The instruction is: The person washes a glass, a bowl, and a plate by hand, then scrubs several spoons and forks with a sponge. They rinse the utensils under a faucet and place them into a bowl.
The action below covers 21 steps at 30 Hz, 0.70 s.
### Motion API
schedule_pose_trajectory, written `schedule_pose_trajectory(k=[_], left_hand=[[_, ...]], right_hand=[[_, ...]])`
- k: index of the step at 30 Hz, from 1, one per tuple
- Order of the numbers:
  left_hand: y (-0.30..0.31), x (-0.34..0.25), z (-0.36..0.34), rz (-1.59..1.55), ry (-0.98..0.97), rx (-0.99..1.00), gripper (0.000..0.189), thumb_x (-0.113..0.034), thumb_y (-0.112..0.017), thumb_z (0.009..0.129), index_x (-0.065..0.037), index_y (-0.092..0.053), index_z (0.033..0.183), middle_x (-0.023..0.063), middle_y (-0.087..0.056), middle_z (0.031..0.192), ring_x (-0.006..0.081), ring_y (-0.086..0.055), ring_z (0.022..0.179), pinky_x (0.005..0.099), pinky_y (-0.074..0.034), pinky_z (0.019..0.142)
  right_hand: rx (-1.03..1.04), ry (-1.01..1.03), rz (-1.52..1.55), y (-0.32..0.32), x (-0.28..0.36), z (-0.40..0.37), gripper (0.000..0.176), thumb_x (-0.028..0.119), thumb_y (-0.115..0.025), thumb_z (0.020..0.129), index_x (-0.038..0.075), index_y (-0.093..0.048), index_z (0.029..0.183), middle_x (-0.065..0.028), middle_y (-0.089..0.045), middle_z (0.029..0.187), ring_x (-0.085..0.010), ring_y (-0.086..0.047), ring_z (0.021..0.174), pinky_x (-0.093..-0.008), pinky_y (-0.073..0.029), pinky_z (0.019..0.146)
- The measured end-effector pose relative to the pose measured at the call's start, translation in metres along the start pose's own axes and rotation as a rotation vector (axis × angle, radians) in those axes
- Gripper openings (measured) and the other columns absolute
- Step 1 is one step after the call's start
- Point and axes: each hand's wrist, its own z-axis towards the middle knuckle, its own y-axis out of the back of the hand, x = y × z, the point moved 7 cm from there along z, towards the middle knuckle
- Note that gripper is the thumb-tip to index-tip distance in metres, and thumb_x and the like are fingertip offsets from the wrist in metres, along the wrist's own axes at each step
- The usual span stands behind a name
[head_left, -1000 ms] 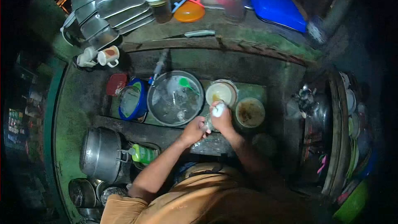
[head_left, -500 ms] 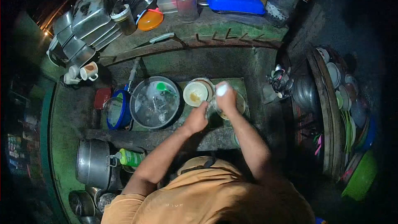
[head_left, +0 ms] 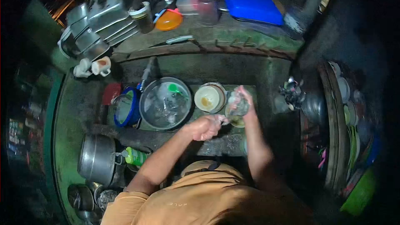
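Note:
My left hand point(head_left: 205, 128) is closed around the handle of a shiny ladle-like utensil point(head_left: 238, 107), its rounded head blurred by motion. At that head, my right hand point(head_left: 245, 96) has curled fingers with whitish foam on them; what lies inside them is too smeared to name. Just left of the right hand stands a cream bowl point(head_left: 207, 98) with a brown residue, set on other stacked dishes. A yellowish dish point(head_left: 238, 122) sits partly hidden below the utensil. Further left, a big grey basin point(head_left: 166, 102) holds cloudy water, metal utensils and a green spoon point(head_left: 173, 88).
A blue-rimmed container point(head_left: 126, 107) stands left of the basin. Near my left forearm are a large metal pot point(head_left: 97, 159) and a green bottle point(head_left: 136, 157). Cutlery point(head_left: 291, 93) stands at right, before a plate rack point(head_left: 331, 133). A shelf point(head_left: 200, 37) runs across the back.
The view has shifted, so the surroundings appear further right. My right hand has turned, showing its fingers and the utensil's round head; my left hand has moved slightly down and right.

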Motion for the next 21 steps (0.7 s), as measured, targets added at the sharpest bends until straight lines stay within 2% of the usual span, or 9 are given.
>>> schedule_pose_trajectory(k=[1,3,5,8,11,12,14,19,21], left_hand=[[-0.002,-0.002,-0.007,0.192,-0.021,-0.012,0.046,0.0,-0.039,0.088,-0.01,-0.038,0.133,-0.0032,-0.036,0.06,0.0057,-0.031,0.042,0.0198,-0.021,0.033],[0.021,0.009,0.001,0.029,-0.058,-0.151,0.048,-0.002,-0.042,0.087,-0.008,-0.035,0.135,-0.0028,-0.038,0.063,0.0065,-0.03,0.041,0.0203,-0.023,0.033],[0.047,-0.001,0.011,0.459,-0.195,-0.397,0.041,-0.007,-0.045,0.088,-0.005,-0.04,0.129,0.0046,-0.051,0.07,0.0161,-0.047,0.05,0.029,-0.04,0.042],[0.058,-0.025,0.02,1.076,-0.896,-0.685,0.046,-0.006,-0.052,0.08,-0.003,-0.045,0.126,0.0222,-0.062,0.097,0.0333,-0.062,0.09,0.0391,-0.048,0.075],[0.079,-0.016,0.012,1.215,-0.471,-0.721,0.035,-0.014,-0.055,0.085,-0.002,-0.052,0.117,0.0247,-0.06,0.101,0.0412,-0.058,0.096,0.0399,-0.046,0.084],[0.086,-0.019,0.003,1.203,-0.476,-0.757,0.035,-0.014,-0.055,0.085,-0.002,-0.052,0.117,0.0247,-0.06,0.101,0.0412,-0.058,0.096,0.0399,-0.046,0.084],[0.1,-0.026,-0.006,1.112,-0.416,-0.786,0.032,-0.018,-0.057,0.087,-0.002,-0.055,0.115,0.0191,-0.063,0.103,0.0329,-0.061,0.093,0.0373,-0.047,0.085],[0.12,-0.05,-0.02,0.66,-0.622,-0.65,0.025,-0.021,-0.057,0.089,-0.004,-0.062,0.106,0.008,-0.066,0.097,0.0185,-0.061,0.087,0.0333,-0.048,0.079],[0.155,-0.061,-0.024,0.71,-0.709,-0.73,0.023,-0.023,-0.055,0.091,-0.004,-0.066,0.096,0.0031,-0.067,0.091,0.0144,-0.061,0.081,0.0314,-0.048,0.074]], right_hand=[[0.17,-0.041,0.041,-0.013,-0.001,0.001,0.022,0.035,-0.055,0.091,0.014,-0.054,0.087,-0.0004,-0.054,0.067,-0.0165,-0.056,0.056,-0.0352,-0.048,0.048],[-0.179,0.046,-0.152,-0.003,-0.004,-0.009,0.021,0.033,-0.055,0.092,0.013,-0.057,0.096,-0.0046,-0.061,0.078,-0.0194,-0.061,0.067,-0.0363,-0.051,0.059],[-0.157,0.044,-0.154,-0.005,-0.035,-0.006,0.022,0.031,-0.055,0.092,0.011,-0.057,0.102,-0.0066,-0.062,0.082,-0.0195,-0.062,0.071,-0.0356,-0.052,0.063],[-0.263,0.228,-0.561,0.026,-0.072,0.0,0.017,0.022,-0.057,0.091,0.006,-0.061,0.098,-0.0064,-0.063,0.088,-0.0181,-0.061,0.082,-0.0345,-0.049,0.076],[-0.172,0.04,-0.673,-0.015,-0.068,-0.017,0.014,0.016,-0.056,0.091,0.004,-0.062,0.097,-0.0047,-0.063,0.09,-0.0157,-0.06,0.085,-0.031,-0.047,0.077],[-0.099,0.205,-0.927,0.036,-0.065,0.008,0.014,0.015,-0.056,0.091,0.004,-0.063,0.096,-0.0054,-0.063,0.095,-0.0183,-0.059,0.089,-0.0301,-0.046,0.079],[0.096,0.298,-1.204,-0.002,-0.066,0.003,0.017,0.018,-0.055,0.091,0.003,-0.062,0.093,-0.0057,-0.062,0.09,-0.0176,-0.059,0.086,-0.0307,-0.046,0.078],[0.178,0.047,-1.271,-0.061,-0.123,0.014,0.028,0.02,-0.058,0.088,0.001,-0.056,0.109,-0.0112,-0.062,0.102,-0.0226,-0.057,0.096,-0.0352,-0.045,0.083],[0.185,0.233,-1.63,0.002,-0.154,0.042,0.033,0.02,-0.058,0.089,0.002,-0.052,0.116,-0.0121,-0.059,0.108,-0.0246,-0.055,0.099,-0.0362,-0.045,0.085]])
